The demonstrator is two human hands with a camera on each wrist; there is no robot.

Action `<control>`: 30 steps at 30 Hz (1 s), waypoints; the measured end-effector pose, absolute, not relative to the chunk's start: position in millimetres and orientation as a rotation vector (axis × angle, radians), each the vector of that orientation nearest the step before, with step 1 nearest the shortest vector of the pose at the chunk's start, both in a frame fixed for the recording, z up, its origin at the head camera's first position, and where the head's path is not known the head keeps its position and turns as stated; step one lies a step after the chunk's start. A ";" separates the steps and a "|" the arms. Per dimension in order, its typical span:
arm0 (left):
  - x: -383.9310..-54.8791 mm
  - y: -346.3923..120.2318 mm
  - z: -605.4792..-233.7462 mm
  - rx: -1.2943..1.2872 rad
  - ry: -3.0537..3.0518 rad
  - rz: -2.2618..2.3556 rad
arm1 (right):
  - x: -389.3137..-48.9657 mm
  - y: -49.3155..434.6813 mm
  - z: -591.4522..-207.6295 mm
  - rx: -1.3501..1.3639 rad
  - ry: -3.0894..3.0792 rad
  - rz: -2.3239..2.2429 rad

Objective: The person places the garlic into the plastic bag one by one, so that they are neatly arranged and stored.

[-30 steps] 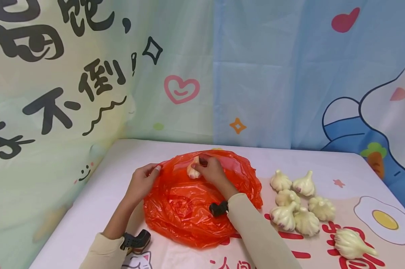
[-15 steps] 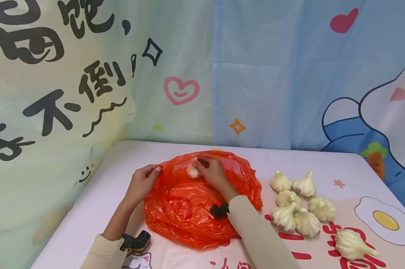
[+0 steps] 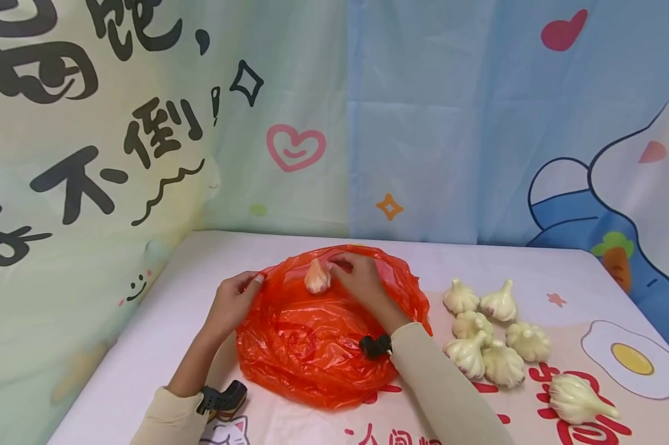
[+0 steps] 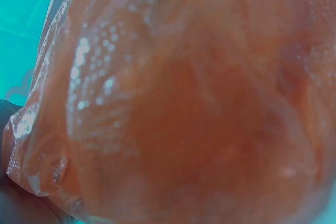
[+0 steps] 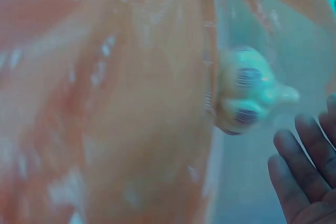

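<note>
A red plastic bag [image 3: 312, 346] lies with its mouth spread wide. My left hand [image 3: 234, 303] pinches its left rim between thumb and fingers; in the left wrist view the film of the bag fills most of the picture. One garlic bulb [image 3: 317, 277] is in the mouth of the bag, near the far side. Just right of that bulb is my right hand [image 3: 362, 278], apart from it. The right wrist view shows the fingers [image 5: 302, 166] straight and spread, holding nothing, with the garlic bulb [image 5: 247, 90] beside them.
Several garlic bulbs [image 3: 501, 363] stand grouped on the table [image 3: 212, 247] to the right of the bag. Another garlic bulb [image 3: 579, 398] lies on its side nearer the front right. A printed cloth curtain [image 3: 412, 123] hangs behind the table.
My right hand has let go of the garlic bulb and drawn slightly right, leaving the bulb in the bag's mouth. The left hand keeps its hold on the rim.
</note>
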State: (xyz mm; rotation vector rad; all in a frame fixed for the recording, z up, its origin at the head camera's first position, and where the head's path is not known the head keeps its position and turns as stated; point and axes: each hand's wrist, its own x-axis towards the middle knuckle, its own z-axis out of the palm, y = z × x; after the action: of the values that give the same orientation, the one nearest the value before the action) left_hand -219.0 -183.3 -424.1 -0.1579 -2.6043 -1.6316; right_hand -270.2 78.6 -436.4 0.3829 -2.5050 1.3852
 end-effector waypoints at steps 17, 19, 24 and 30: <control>-218.2 -185.0 -423.6 -0.139 -2.613 -1.652 | -242.7 117.5 -394.7 0.594 -2.525 1.387; -218.9 -184.4 -423.8 -0.145 -2.608 -1.656 | -237.5 124.9 -391.2 0.596 -2.501 1.427; -219.3 -184.7 -423.2 -0.142 -2.612 -1.644 | -224.2 137.1 -385.7 0.632 -2.504 1.456; -218.9 -184.0 -423.0 -0.164 -2.596 -1.658 | -205.7 147.4 -386.2 0.713 -2.547 1.395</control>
State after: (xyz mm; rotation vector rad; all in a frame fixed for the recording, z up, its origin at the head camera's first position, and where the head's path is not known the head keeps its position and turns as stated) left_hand -218.9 -184.0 -423.0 -0.1640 -2.5959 -1.6577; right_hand -205.7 147.4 -386.2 0.7132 -2.5475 1.3952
